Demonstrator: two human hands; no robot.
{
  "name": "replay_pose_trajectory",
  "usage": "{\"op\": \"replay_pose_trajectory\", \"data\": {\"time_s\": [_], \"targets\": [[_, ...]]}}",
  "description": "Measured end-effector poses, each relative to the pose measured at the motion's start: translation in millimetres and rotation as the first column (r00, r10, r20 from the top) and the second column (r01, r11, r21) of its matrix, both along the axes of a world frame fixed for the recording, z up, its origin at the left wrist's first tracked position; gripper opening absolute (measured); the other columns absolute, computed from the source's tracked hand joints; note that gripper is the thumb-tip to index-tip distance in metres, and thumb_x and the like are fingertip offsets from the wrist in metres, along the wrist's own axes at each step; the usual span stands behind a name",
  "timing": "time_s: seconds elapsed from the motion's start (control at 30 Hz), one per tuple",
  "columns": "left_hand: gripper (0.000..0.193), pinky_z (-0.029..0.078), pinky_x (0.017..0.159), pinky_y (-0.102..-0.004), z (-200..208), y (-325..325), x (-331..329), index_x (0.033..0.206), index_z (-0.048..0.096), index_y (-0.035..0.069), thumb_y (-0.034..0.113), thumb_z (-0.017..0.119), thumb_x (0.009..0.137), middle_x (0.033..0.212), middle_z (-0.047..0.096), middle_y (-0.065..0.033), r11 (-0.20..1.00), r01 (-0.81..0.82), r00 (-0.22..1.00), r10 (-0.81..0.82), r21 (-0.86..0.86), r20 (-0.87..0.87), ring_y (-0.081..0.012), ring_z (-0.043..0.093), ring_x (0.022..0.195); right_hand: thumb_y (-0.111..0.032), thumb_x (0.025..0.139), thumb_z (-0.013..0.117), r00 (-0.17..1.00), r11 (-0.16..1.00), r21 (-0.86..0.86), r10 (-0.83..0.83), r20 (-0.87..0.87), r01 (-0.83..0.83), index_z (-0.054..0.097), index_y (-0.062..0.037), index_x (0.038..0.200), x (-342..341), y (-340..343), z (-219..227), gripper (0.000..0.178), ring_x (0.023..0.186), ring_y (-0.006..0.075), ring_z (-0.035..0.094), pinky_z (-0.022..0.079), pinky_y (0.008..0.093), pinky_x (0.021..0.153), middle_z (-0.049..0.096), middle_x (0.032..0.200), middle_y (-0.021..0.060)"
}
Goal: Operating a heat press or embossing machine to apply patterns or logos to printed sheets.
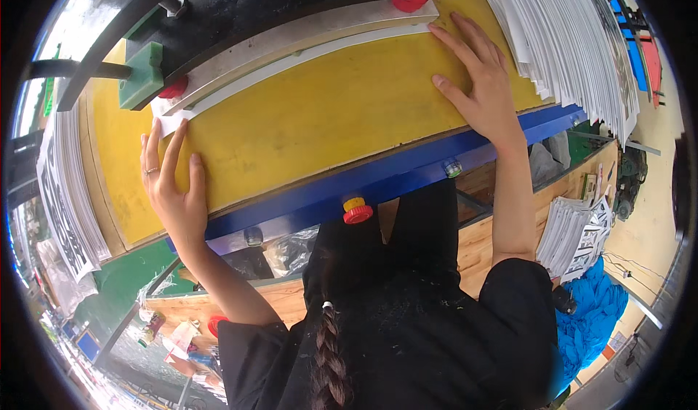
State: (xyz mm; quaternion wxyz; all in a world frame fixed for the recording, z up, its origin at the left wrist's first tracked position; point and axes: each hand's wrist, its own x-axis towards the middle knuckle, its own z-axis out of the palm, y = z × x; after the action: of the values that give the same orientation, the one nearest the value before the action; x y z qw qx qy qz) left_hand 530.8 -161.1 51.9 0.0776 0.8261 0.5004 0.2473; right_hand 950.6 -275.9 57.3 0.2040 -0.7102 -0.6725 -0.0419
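- A person in black [436, 330] works at a yellow-topped counter [313, 115], both hands resting palm down, well apart from each other, fingers spread and gripping nothing.
- The left hand [173, 192] lies toward the counter's left edge, its fingertips at the near left corner of a sheet of white paper [291, 64].
- The right hand [476, 82] lies toward the counter's right edge, its index fingertip at the paper's right end; whether it touches is hard to tell.
- The paper shows as a long, narrow strip toward the counter's back edge, along the near side of a metal bar [313, 37] that hides the rest.
- Behind the bar stands a black machine frame [240, 21], with a green block [142, 75] near its left end.
- Stacks of paper flank the scene: the left stack [69, 184] by the counter's left edge, the right stack [560, 39] by its right.
- A red-and-yellow button [357, 211] sits on the blue rail [407, 161] along the counter's front edge.
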Motion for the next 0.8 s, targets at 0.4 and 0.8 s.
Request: {"op": "replay_pose_trajectory", "data": {"time_s": [0.4,0.8], "targets": [[0.043,0.03,0.12,-0.048,0.9,-0.6,1.8,0.137,0.067,0.015,0.014,0.06,0.095,0.155,0.049,-0.0165,1.0,0.003,1.0,-0.003,-0.013,0.027,-0.0395,0.041,0.146,-0.037,0.088,0.07,1.0,1.0,0.014,0.019,0.01,-0.019,0.058,-0.0268,0.145,1.8,-0.4,-1.5,0.058,0.145,0.0346,0.041,0.03,0.0483,0.12,0.047,0.156,0.013],[0.041,0.031,0.119,-0.0477,-1.8,0.7,-1.1,0.136,0.068,0.016,0.017,0.062,0.096,0.154,0.051,-0.0151,1.0,0.008,1.0,-0.008,0.006,0.017,-0.0385,0.042,0.145,-0.039,0.089,0.071,0.999,0.999,0.036,0.037,0.003,-0.037,0.059,-0.0291,0.143,3.5,0.4,-2.7,0.057,0.144,0.0345,0.043,0.031,0.0488,0.119,0.049,0.154,0.0117]]}}
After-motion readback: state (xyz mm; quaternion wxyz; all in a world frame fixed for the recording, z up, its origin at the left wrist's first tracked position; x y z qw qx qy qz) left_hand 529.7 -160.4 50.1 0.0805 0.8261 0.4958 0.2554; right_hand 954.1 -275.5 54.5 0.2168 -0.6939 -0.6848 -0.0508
